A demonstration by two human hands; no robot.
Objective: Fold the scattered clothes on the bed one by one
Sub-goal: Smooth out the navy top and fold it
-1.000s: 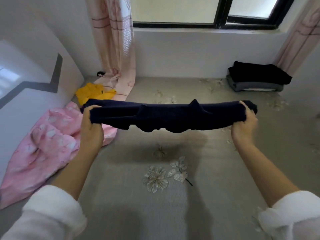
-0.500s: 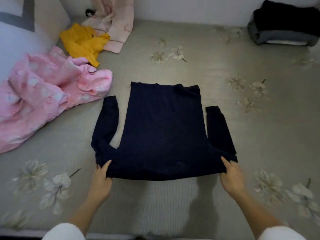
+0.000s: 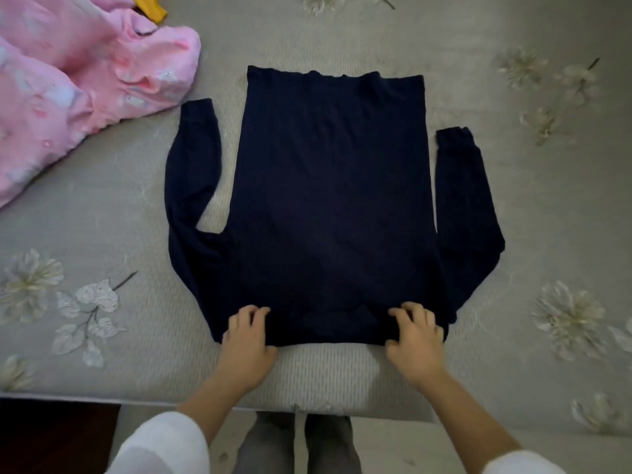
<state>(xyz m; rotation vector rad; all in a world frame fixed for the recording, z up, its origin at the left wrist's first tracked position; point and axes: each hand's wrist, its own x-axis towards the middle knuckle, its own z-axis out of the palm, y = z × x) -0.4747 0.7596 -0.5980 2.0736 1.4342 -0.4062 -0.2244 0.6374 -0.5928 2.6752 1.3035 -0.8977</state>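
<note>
Dark blue and soft, the shirt [image 3: 328, 200] lies flat on the bed [image 3: 102, 206], right in the middle of the head camera's view. Its bottom edge is on the far side and its top edge is on the near side, close to the person. One long arm of the shirt [image 3: 191, 186] lies on the left with a gap of bed between it and the body of the shirt. The other arm of the shirt [image 3: 468, 213] lies on the right, just beside the body. Both point away from the person. The left hand [image 3: 248, 336] is at the near edge of the shirt, on its left part. Its fingers are bent on top of the cloth and it holds the edge. The right hand [image 3: 413, 340] does the same on the right part of that edge, with bent fingers on the cloth and the thumb at the edge. The two hands are apart, with shirt between them. The bed cover is grey with pale flowers [image 3: 30, 278] on it. A heap of pink clothes [image 3: 68, 80] sits at the far left, near the shirt but not touching it. A bit of yellow cloth [image 3: 150, 8] peeks out behind the heap. White cuffs [image 3: 164, 446] show on both of the person's arms. The person's legs [image 3: 266, 446] show below the bed's edge.
</note>
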